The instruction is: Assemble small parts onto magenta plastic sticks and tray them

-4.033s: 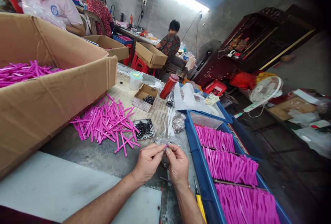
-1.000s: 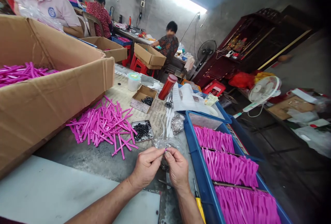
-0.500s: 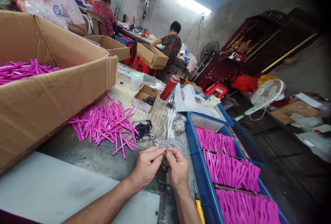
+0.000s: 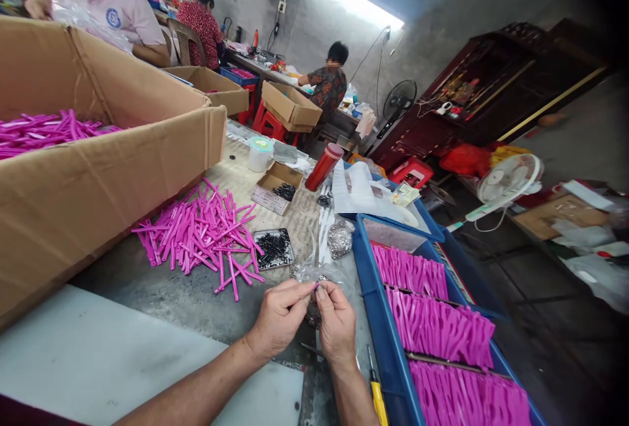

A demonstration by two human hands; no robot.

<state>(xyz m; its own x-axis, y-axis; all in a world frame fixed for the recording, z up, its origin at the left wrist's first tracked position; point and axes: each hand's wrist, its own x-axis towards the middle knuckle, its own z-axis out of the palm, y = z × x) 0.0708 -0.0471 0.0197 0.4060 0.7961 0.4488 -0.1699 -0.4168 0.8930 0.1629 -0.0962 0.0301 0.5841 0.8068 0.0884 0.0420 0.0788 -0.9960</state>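
My left hand (image 4: 280, 321) and my right hand (image 4: 338, 324) meet fingertip to fingertip over the bench. Both pinch a small magenta plastic piece (image 4: 316, 286), most of which their fingers cover. Just beyond the fingertips lie a clear plastic bag (image 4: 327, 273) and small metal parts, partly hidden by the hands. To the left is a loose pile of magenta plastic strips (image 4: 196, 232). Beside that pile, a shallow metal tray (image 4: 289, 258) holds small black pieces (image 4: 271, 248). A yellow-handled screwdriver (image 4: 378, 402) lies right of my right wrist.
A large cardboard box (image 4: 122, 170) of magenta strips stands at left. On the right, a blue crate (image 4: 388, 354) holds rows of magenta pieces. Farther back are a small carton (image 4: 268, 200), a white tub (image 4: 260, 158) and a red flask (image 4: 324, 167). Several people sit beyond.
My right hand has shifted very slightly left, and the camera view has moved a little. Both hands keep their pinch on the magenta piece.
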